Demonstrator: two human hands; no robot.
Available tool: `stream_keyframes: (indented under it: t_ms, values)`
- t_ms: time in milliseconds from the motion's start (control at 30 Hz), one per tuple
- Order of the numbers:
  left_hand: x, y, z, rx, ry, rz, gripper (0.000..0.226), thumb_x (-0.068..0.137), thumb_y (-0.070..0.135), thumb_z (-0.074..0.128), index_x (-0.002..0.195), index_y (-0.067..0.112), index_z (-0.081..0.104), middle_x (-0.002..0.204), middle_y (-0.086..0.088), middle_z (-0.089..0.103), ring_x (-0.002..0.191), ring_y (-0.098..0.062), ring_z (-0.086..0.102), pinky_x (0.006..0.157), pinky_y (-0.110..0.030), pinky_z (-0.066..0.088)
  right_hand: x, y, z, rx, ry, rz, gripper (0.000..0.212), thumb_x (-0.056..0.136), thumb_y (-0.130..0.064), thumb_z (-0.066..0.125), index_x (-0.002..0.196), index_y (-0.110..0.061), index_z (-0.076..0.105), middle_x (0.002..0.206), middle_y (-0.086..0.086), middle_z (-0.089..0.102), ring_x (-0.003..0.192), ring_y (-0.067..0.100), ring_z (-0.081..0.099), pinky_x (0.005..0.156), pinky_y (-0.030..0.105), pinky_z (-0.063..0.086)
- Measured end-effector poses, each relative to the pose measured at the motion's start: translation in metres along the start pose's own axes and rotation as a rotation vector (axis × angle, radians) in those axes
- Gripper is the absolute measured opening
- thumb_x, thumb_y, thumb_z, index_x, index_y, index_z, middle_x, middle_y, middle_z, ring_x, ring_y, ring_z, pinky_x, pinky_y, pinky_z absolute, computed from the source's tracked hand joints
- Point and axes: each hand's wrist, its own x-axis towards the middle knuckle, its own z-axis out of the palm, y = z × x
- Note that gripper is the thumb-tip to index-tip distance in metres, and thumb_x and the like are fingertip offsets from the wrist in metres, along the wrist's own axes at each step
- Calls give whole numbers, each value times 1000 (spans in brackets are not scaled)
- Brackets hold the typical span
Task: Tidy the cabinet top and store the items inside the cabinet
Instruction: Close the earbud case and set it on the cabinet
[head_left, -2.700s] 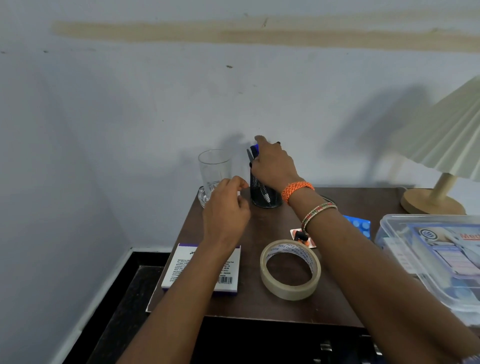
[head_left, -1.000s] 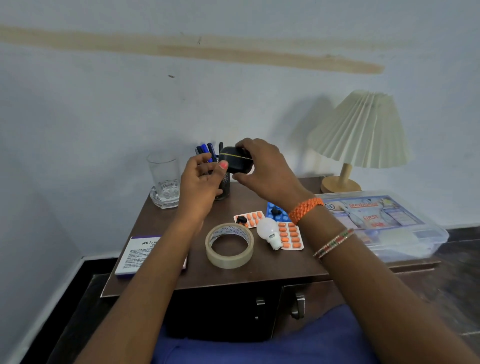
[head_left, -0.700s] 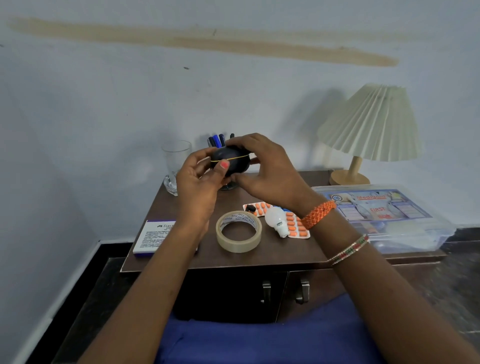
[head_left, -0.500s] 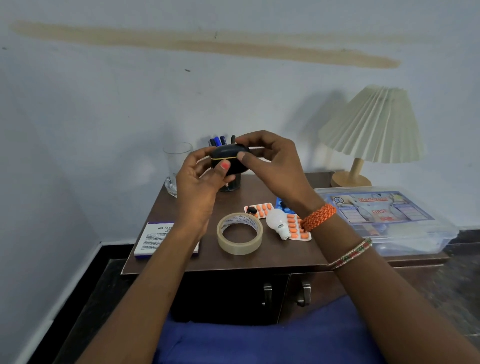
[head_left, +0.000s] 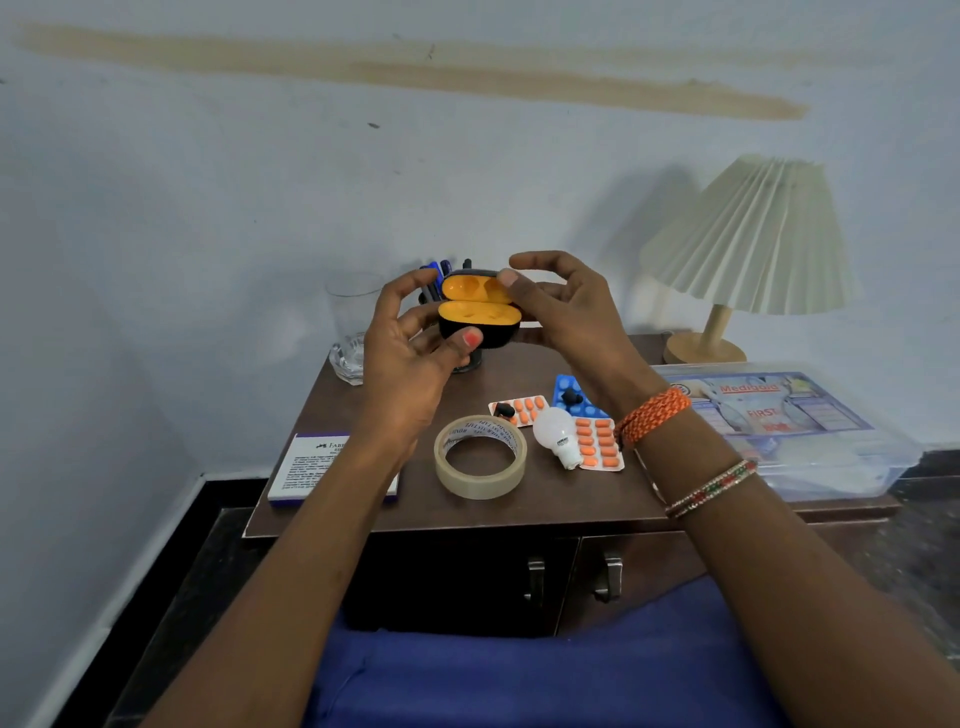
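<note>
Earbud case now open, formerly closed

orange wrist thread, beaded bangles, blue clothing

Pleated lamp by stained wall

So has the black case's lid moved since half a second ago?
Yes. The case is held by both hands in front of the pen holder, but its lid has swung up, showing the orange inside.
</note>
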Motion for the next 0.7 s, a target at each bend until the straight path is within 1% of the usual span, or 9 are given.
stream_keyframes:
  t_ms: [100,167,200,267,333,433,533,633,700]
  values:
    - [1,-5,0,177,-48,30,61,81,9,70,132,25,41,98,8,67,93,-3,65,85,-31,56,0,2,-1,-42,51,-11,23,88,-25,65,103,-8,62,85,16,70,72,17,67,67,33,60]
    - [1,-8,-1,298,-105,61,64,80,14,71,133,30,38,97,10,66,96,-9,65,87,-35,55,0,5,-1,-114,74,-21,20,88,-27,66,94,-8,63,81,13,68,69,16,66,63,32,59]
    - [1,-9,-1,322,-132,71,64,81,16,71,133,33,38,97,10,65,95,-9,65,86,-31,55,1,7,0,-146,87,-18,21,88,-28,66,92,-8,63,80,12,68,69,17,66,62,33,58]
    - [1,-10,-1,342,-148,79,60,81,16,70,130,36,41,99,9,64,91,0,63,79,-12,52,2,10,0,-180,108,-3,23,88,-31,65,89,-9,62,81,10,67,70,19,66,61,34,58]
    - [2,-10,-2,356,-129,87,55,81,12,71,126,32,47,101,5,66,89,5,61,73,-1,44,3,14,1,-201,100,12,25,90,-34,62,89,-9,62,81,8,67,71,20,66,60,32,57]
    - [2,-7,-4,380,-98,79,53,81,9,71,126,26,49,99,7,65,84,11,58,67,5,39,6,19,2,-193,86,14,36,96,-41,47,100,-10,64,86,4,68,76,18,66,61,28,57]
    - [3,-7,-6,421,-52,69,52,82,11,70,127,26,47,96,13,60,78,13,52,59,9,34,14,24,-5,-188,158,-9,40,99,-41,38,111,-10,60,94,4,67,78,13,62,64,27,55]
    - [6,-10,-8,436,-26,67,53,82,12,70,127,27,47,100,10,60,82,6,53,58,9,34,27,42,-11,-403,214,-83,24,96,-27,49,103,-9,64,87,6,69,70,10,60,66,31,53]
    - [6,-12,-8,434,-22,63,53,82,11,70,126,27,48,100,8,62,83,7,56,60,8,35,36,60,-11,-682,83,-71,17,91,-20,54,96,-11,68,91,10,71,75,17,63,73,35,55]
